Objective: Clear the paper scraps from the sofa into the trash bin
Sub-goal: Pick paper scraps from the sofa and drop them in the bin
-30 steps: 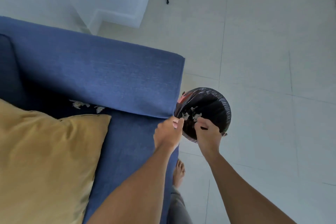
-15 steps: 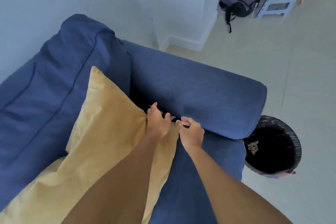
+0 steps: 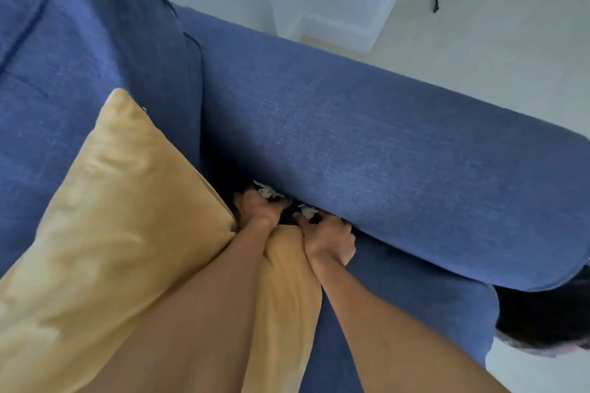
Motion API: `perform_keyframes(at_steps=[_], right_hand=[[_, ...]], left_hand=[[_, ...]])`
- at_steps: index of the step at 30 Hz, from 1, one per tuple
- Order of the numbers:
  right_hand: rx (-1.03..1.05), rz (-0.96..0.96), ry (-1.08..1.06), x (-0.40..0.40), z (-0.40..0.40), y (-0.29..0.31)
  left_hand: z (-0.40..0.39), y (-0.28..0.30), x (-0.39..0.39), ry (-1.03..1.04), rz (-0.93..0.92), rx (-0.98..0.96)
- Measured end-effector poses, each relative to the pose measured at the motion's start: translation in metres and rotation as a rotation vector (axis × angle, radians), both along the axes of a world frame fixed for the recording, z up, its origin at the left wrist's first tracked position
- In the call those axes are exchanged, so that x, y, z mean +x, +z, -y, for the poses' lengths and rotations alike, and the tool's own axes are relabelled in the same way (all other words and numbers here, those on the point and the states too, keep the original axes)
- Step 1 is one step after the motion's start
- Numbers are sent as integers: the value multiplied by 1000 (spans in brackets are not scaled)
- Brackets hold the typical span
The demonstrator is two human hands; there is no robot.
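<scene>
Head view, left hand (image 3: 260,209): fingers curled down in the dark gap beside the sofa (image 3: 383,137) armrest, closed on a white paper scrap (image 3: 266,191).
Head view, right hand (image 3: 329,238): curled nearly closed just beside the left; another white scrap (image 3: 307,210) sits at its fingertips, seemingly pinched, though blur leaves the grip unsure.
Yellow cushion (image 3: 127,217): lies under both forearms.
Trash bin (image 3: 549,322): black-lined, on the floor past the armrest's end, well apart from the hands.
Writing: none legible.
</scene>
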State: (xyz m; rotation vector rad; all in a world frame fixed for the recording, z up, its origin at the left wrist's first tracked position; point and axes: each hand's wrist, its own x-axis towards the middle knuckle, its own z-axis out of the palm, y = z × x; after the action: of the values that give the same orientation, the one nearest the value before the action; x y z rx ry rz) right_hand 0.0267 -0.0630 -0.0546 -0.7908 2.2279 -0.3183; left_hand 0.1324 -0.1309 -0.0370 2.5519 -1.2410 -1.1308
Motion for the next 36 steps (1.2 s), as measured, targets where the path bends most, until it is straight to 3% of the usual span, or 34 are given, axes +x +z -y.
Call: perform_keyframes(at_steps=[6,12,14,18,21,28,36], right_hand=[[-47,15,-102,1,5,-14],[-288,182,-184,-26,-37,16],[-327,215,-231,-46,-62,30],[-375,233,-372,-100,-118,58],[-375,220,-474,-147,-161,77],[-392,85,-609,-263,-229,114],[-272,18,-608,-369,-242,82]], left_hand=[[0,-20,-5,-42,133,-122],[-31,15,-10,-50,47,-110],[-46,35,-20,-157,61,-126],[-84,77,-65,-597,172,-170],[-129,98,-111,-719,64,-161],[-212,107,-239,-756,-318,-99],[-220,65,-373,-759,-355,-35]])
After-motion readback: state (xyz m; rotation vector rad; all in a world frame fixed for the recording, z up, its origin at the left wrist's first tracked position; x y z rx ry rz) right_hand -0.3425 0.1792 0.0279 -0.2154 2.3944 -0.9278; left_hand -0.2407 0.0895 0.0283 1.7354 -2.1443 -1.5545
